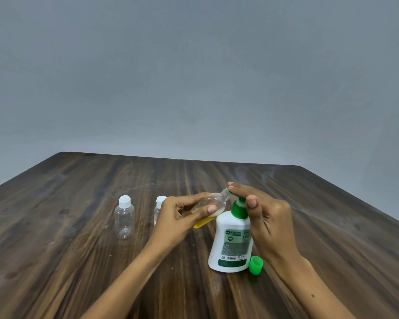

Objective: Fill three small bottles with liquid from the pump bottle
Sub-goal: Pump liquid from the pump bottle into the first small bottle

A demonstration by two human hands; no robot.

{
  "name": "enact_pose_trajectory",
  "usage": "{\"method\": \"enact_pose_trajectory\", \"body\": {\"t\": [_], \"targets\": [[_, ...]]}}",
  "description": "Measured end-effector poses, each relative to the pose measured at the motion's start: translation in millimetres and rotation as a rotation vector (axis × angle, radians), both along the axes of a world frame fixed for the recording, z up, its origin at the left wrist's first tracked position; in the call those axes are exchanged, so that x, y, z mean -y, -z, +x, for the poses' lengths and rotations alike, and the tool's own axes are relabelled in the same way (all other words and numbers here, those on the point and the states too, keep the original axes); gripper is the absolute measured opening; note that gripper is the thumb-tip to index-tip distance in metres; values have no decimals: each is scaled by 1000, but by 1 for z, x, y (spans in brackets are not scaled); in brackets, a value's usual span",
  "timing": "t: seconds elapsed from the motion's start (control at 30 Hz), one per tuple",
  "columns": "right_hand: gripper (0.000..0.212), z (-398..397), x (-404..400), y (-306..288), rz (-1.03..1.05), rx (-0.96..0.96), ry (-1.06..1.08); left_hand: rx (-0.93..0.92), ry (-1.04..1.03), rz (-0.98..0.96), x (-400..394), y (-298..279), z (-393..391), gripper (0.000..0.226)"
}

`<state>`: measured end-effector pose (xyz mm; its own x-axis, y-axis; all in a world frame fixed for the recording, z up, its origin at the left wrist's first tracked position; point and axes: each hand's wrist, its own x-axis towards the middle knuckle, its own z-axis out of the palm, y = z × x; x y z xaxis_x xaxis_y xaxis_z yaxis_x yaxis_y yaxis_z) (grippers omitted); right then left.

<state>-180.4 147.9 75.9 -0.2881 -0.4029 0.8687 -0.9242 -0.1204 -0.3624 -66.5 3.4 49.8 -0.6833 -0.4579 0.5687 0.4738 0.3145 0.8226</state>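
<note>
A: Pump bottle?
B: White plastic pump bottle (232, 245) with green pump, bench (78, 261) centre; right hand (266, 217) flat on pump, grasping nothing.
A: Left hand (182, 215)?
B: Gripping tilted clear small bottle (213, 204), part amber liquid, mouth at nozzle. Two capped clear bottles (124, 218) at 9 o'clock; green cap (255, 264) at 4.

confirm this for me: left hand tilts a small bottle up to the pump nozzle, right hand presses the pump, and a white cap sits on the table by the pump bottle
One detail is off: the cap by the pump bottle is green, not white, as the head view shows. The rest holds: the left hand tilts a small bottle up to the nozzle, and the right hand presses the pump.
</note>
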Motion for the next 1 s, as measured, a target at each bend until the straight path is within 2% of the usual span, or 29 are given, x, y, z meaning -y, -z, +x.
{"method": "enact_pose_trajectory", "body": {"t": [0.1,0.37,0.5,0.63,0.83,1.0], "targets": [[72,-1,-1,-4,47,-22,0,-6,-4,7,1,-1,0,28],[71,1,1,-3,-1,33,-15,9,-19,0,2,1,-1,29],[73,0,-2,-5,51,-60,15,-10,-3,1,2,1,-2,29],[69,0,-2,3,46,-58,39,16,-13,-15,4,3,-3,28],[78,-1,-6,-11,174,-208,101,12,-25,-11,4,4,-3,32],[75,-1,-8,-4,166,-179,91,44,-39,-31,7,6,-4,34]]}}
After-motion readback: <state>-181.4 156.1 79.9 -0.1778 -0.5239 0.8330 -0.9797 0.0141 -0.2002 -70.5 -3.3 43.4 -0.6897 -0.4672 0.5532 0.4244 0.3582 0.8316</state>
